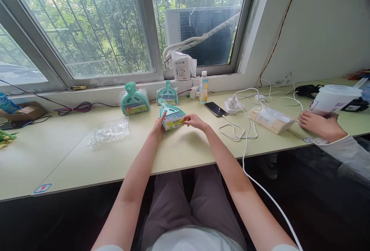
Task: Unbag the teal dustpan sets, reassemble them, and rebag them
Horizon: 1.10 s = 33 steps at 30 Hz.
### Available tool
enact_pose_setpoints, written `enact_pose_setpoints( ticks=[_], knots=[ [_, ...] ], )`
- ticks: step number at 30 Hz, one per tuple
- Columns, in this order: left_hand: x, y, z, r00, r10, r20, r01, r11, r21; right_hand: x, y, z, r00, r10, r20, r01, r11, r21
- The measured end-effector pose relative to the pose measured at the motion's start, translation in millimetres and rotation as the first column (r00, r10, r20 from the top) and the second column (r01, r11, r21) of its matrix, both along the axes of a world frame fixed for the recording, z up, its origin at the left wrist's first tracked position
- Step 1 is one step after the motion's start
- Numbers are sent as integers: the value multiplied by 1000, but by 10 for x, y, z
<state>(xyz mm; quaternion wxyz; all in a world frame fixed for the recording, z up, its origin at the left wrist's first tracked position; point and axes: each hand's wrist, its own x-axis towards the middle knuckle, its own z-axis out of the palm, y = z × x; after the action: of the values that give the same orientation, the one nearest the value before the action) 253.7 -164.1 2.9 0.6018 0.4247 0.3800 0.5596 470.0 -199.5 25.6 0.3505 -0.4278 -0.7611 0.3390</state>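
Observation:
Between my two hands is a small teal dustpan and brush set (172, 117) with a yellow label band, tilted above the table. My left hand (158, 123) grips its left side, the thumb on its front. At the label's right end, my right hand (194, 121) has its fingers closed on the edge. Behind it, against the wall, several bagged teal dustpan sets (134, 100) stand together. One more bagged set (167, 93) stands to their right. An emptied clear plastic bag (109, 132) lies crumpled to the left.
A drink bottle (204, 87), a phone (215, 108), a white charger (232, 105) with loose cables and a tissue pack (271, 119) lie to the right. Another person's hand (322, 125) is by a large cup (334, 98). Coiled wires (79, 107) lie at the back left.

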Motion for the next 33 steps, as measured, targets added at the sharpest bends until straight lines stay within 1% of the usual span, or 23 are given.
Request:
enact_pose_setpoints(
  ticks=[2, 3, 4, 7, 10, 13, 16, 17, 19, 20, 21, 22, 23, 24, 25, 26, 27, 28, 29, 31, 33],
  knots=[
    [-10, -14, -10, 998, -49, -27, 49, 999, -4, 95, 37, -24, 969, -216, 117, 208, 976, 70],
    [-19, -18, -14, 997, -70, -35, 70, 997, -17, 137, 51, -28, 940, -292, 177, 278, 955, 99],
    [-27, -24, -16, 996, -73, -45, 72, 997, -25, 169, 60, -29, 911, -341, 232, 322, 939, 119],
    [-32, -62, -2, 992, -105, -64, 104, 994, -21, 185, 63, -28, 861, -384, 333, 356, 924, 144],
    [-3, -128, 37, 979, -167, -118, 171, 985, 28, 127, 61, -41, 848, -390, 358, 359, 921, 152],
    [28, -188, 72, 966, -191, -174, 208, 975, 83, 82, 69, -62, 845, -410, 343, 370, 912, 179],
    [45, -210, 91, 971, -181, -155, 197, 975, 99, 58, 71, -76, 852, -464, 243, 412, 880, 235],
    [49, -208, 94, 977, -165, -136, 179, 979, 101, 41, 68, -80, 847, -498, 187, 447, 857, 256],
    [58, -192, 99, 989, -119, -92, 128, 986, 106, -22, 53, -92, 801, -598, 33, 569, 778, 265],
    [62, -179, 100, 993, -94, -67, 101, 989, 112, -69, 43, -102, 764, -642, -64, 637, 735, 231],
    [66, -165, 101, 997, -71, -42, 75, 990, 116, -124, 32, -115, 728, -665, -166, 685, 711, 159],
    [69, -150, 99, 998, -52, -19, 54, 991, 120, -184, 22, -131, 705, -658, -265, 691, 721, 51],
    [72, -135, 95, 999, -38, 0, 38, 992, 123, -246, 11, -149, 700, -618, -356, 638, 766, -76],
    [73, -121, 89, 1000, -28, 14, 25, 991, 128, -307, 3, -167, 709, -551, -440, 522, 830, -197],
    [75, -109, 80, 1000, -21, 23, 18, 991, 135, -361, -3, -186, 718, -467, -516, 362, 884, -296],
    [79, -99, 69, 999, -18, 27, 14, 990, 141, -408, -7, -204, 717, -387, -579, 199, 910, -363],
    [85, -92, 56, 999, -18, 26, 14, 989, 145, -445, -8, -220, 705, -329, -628, 67, 913, -402],
    [94, -88, 44, 1000, -17, 24, 14, 989, 149, -471, -8, -232, 689, -295, -663, -19, 906, -423],
    [107, -87, 34, 1000, -15, 21, 12, 988, 152, -487, -6, -240, 670, -285, -686, -62, 899, -434],
    [142, -95, 30, 1000, -5, 12, 3, 987, 161, -488, -4, -245, 635, -303, -710, -80, 889, -451],
    [167, -111, 61, 1000, -11, -24, 15, 985, 170, -461, -7, -239, 608, -309, -731, -91, 888, -451]
  ],
)
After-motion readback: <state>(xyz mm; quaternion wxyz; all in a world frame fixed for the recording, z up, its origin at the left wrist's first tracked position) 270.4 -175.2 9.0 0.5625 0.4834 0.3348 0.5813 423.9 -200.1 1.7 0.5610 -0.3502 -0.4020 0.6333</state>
